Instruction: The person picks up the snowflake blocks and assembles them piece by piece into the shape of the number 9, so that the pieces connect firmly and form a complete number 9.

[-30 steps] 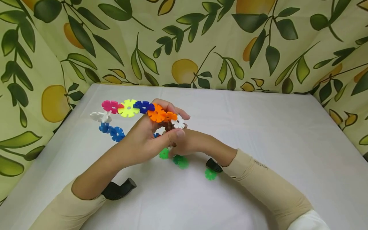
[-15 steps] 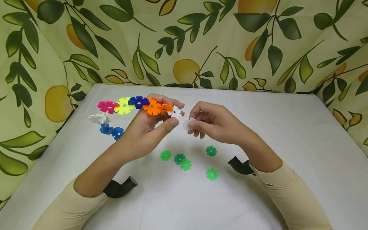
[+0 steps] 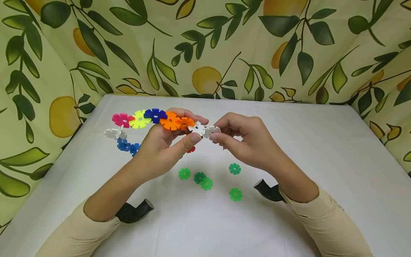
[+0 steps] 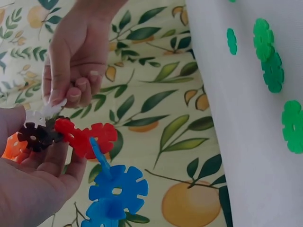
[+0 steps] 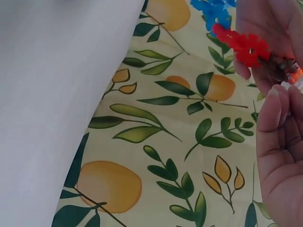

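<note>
My left hand [image 3: 160,146] grips a chain of slotted plastic flower discs, its thumb on a white disc [image 3: 196,130] at one end. From there the chain curves left through orange discs [image 3: 169,123], a navy disc [image 3: 155,115], a yellow disc [image 3: 137,122] and a pink disc [image 3: 120,120]. Then come white discs [image 3: 112,134] and blue discs [image 3: 126,145]. Red discs [image 4: 104,137] and dark brown discs [image 4: 37,137] show in the left wrist view. My right hand [image 3: 252,139] pinches another white disc [image 3: 210,131] against the chain's white end; whether their slots interlock I cannot tell.
Several loose green discs [image 3: 236,194] lie on the white table [image 3: 199,228], two of them overlapping. A black curved piece [image 3: 136,211] sticks out from the left cuff, another black piece [image 3: 268,191] from the right cuff. A leaf-patterned curtain [image 3: 205,53] stands behind the table.
My right hand has come up from behind the left hand with a white disc and moved in until it meets the chain's white end. The left hand has barely moved.
</note>
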Available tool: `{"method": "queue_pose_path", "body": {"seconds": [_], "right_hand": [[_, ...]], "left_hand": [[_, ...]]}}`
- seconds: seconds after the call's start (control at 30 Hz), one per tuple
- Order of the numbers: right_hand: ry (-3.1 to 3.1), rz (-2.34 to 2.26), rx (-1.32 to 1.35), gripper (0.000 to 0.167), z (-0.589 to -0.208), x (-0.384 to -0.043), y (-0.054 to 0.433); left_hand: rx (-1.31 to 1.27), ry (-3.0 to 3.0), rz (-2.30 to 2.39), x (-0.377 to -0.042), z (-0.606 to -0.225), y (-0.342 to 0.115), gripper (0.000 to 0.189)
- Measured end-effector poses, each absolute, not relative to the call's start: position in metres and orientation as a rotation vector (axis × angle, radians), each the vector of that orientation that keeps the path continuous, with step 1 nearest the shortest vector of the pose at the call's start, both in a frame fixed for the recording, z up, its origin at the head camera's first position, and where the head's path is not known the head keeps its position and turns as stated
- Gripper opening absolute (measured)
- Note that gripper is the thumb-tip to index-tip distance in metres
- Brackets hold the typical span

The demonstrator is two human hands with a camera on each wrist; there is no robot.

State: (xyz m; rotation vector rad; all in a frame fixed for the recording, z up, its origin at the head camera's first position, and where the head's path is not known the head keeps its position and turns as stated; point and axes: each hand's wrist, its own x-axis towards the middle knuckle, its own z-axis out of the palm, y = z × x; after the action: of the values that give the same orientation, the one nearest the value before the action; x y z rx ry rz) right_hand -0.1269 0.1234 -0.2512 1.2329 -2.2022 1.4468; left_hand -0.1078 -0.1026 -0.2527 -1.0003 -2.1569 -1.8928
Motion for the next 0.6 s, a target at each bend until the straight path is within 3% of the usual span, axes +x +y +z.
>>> {"method": "queue_pose_path", "body": {"seconds": [0.6], "right_hand": [[-2.044,1.585,1.191,0.016,-0.2539,-0.1213,0.1185]], "left_hand": [[-0.894,-2.093,-2.078,-0.1046,-0.2583,-0.0960,0.031]]}}
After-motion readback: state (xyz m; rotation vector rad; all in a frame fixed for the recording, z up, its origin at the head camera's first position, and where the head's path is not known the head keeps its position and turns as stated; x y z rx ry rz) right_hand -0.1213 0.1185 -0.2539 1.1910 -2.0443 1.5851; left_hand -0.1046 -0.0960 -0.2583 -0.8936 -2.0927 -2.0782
